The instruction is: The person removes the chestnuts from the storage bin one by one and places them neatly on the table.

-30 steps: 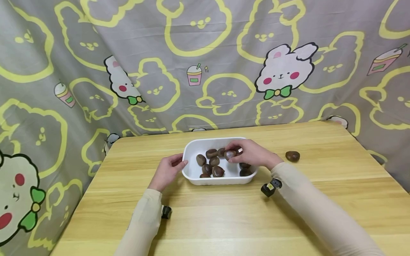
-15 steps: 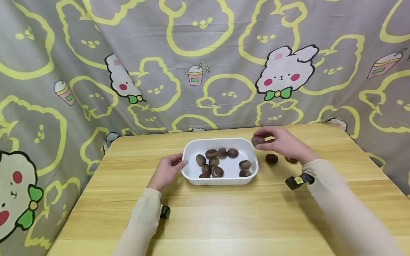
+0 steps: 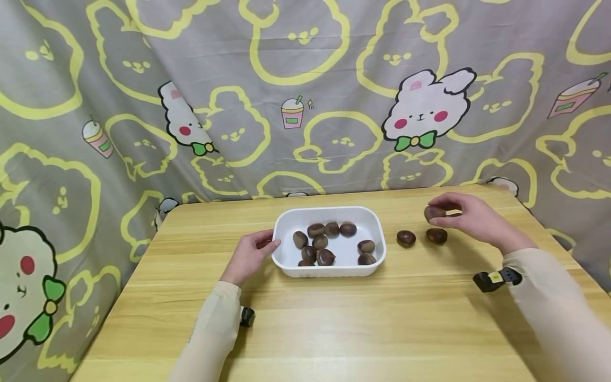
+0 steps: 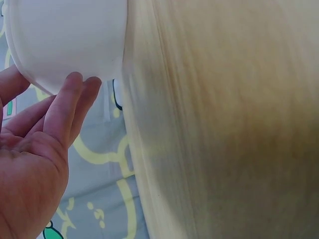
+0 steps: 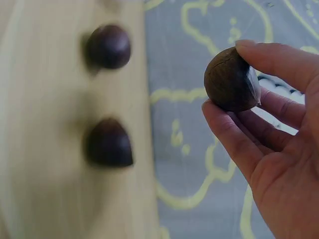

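Observation:
A white tray (image 3: 329, 271) holding several brown chestnuts (image 3: 325, 257) stands on the table. My left hand (image 3: 249, 257) grips its left end, thumb at the rim; in the left wrist view the fingertips of the hand (image 4: 40, 134) press the wall of the tray (image 4: 70, 40). My right hand (image 3: 470, 218) pinches a chestnut (image 3: 434, 214) between thumb and fingers above the table, right of the tray. The right wrist view shows the pinched chestnut (image 5: 230, 80) in the hand (image 5: 284, 124), raised off the surface.
Two chestnuts lie on the wooden table (image 3: 305, 329) right of the tray, one (image 3: 406, 238) nearer to it, the other (image 3: 436, 236) just below the right hand. A patterned curtain (image 3: 229, 132) hangs behind the table's back edge.
The right hand has come out of the tray and moved right with a chestnut. A chestnut on the table between tray and hand is now uncovered. The left hand has stayed at the tray.

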Motion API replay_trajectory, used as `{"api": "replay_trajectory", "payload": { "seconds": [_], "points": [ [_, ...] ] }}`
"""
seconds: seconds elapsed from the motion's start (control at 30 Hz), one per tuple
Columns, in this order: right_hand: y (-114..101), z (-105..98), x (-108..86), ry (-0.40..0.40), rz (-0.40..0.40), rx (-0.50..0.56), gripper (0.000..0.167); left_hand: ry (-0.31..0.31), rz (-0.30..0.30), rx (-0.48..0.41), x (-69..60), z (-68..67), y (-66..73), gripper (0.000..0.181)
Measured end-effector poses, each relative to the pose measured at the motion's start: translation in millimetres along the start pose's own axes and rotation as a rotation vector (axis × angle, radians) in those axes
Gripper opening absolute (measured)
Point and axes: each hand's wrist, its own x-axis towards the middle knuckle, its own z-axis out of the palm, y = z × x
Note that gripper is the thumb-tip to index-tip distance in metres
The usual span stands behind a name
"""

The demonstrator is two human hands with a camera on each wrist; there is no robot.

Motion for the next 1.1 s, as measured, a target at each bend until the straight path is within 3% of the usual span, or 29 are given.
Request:
{"api": "replay_trajectory", "payload": {
  "seconds": [0.27, 0.43, 0.77, 1.1],
  "points": [
    [49, -9, -17.5, 0.064, 0.061, 0.019, 0.049, -0.003, 0.01, 0.01, -0.1, 0.2, 1.2, 0.044],
    [69, -9, -23.1, 0.052, 0.087, 0.004, 0.049, -0.003, 0.002, 0.01, 0.0, -0.1, 1.2, 0.043],
    [81, -5, -19.5, 0.006, 0.099, -0.099, 0.05, 0.001, -0.019, -0.008, -0.6, 0.1, 0.9, 0.041],
    [86, -2, -23.5, -0.037, 0.133, -0.082, 0.051, -0.004, -0.019, -0.012, -0.8, -0.1, -0.2, 0.041]
  ]
}}
